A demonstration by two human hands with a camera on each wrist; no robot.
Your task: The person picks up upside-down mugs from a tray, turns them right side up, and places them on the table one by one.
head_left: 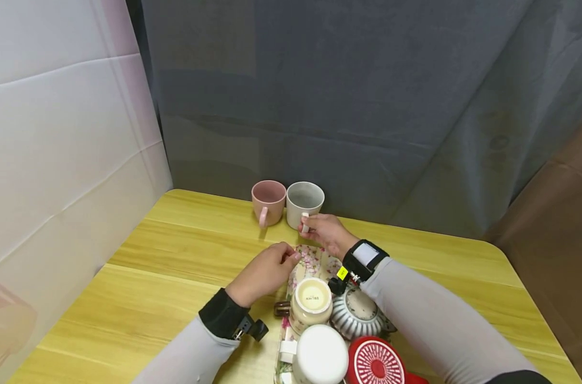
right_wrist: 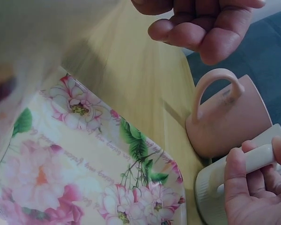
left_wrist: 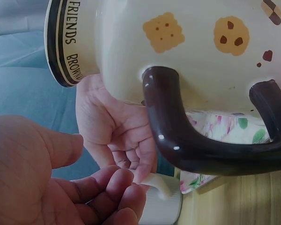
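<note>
white mug (head_left: pixel 319 356) and red fan (head_left: pixel 376 364) below the hands: cut by head view's bottom edge | cream mug (left_wrist: pixel 178 47) beside left hand (left_wrist: pixel 47 183): cropped at top in left wrist view, blurred in right wrist view | grey mug (right_wrist: pixel 220 192): partly hidden by right hand (right_wrist: pixel 257 187)

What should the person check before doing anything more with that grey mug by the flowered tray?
1. Right hand grips the handle of the ribbed grey ceramic mug: ok.
2. Grey mug upright on the yellow wooden table: ok.
3. Gap to the pink ceramic mug: not ok, the two stand very close.
4. Left hand holds nothing: ok.
5. Bare spot on the flowered rectangular tray: ok.
6. Grey mug empty: cannot tell.
</note>
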